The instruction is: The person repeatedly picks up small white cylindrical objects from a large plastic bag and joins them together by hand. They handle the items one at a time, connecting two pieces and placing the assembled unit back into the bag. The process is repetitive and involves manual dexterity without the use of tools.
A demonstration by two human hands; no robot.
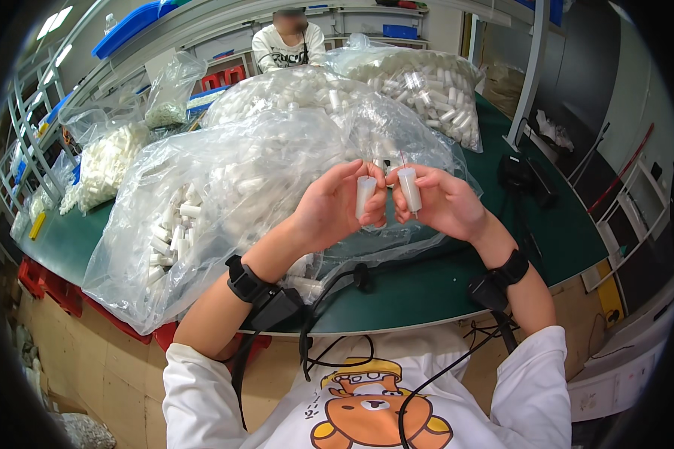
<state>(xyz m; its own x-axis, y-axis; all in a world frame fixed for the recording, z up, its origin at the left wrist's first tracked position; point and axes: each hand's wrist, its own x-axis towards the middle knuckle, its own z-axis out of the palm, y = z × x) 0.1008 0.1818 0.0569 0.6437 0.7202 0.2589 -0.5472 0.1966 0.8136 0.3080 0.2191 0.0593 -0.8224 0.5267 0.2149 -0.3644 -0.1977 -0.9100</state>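
Note:
My left hand (331,209) holds a short white plastic tube (365,194) upright between thumb and fingers. My right hand (443,202) grips a second white tube (410,188), which has a thin red-tipped wire sticking out of its top. The two tubes are side by side, a small gap apart, above a large clear plastic bag (202,202) full of the same white tubes on the green table (442,288). Both wrists wear black straps with cables running down.
More clear bags of white tubes (419,82) are piled across the table's middle and far side. A black device (520,176) sits at the right. A person in a white shirt (288,45) sits across. Red crates (52,288) are under the table's left edge.

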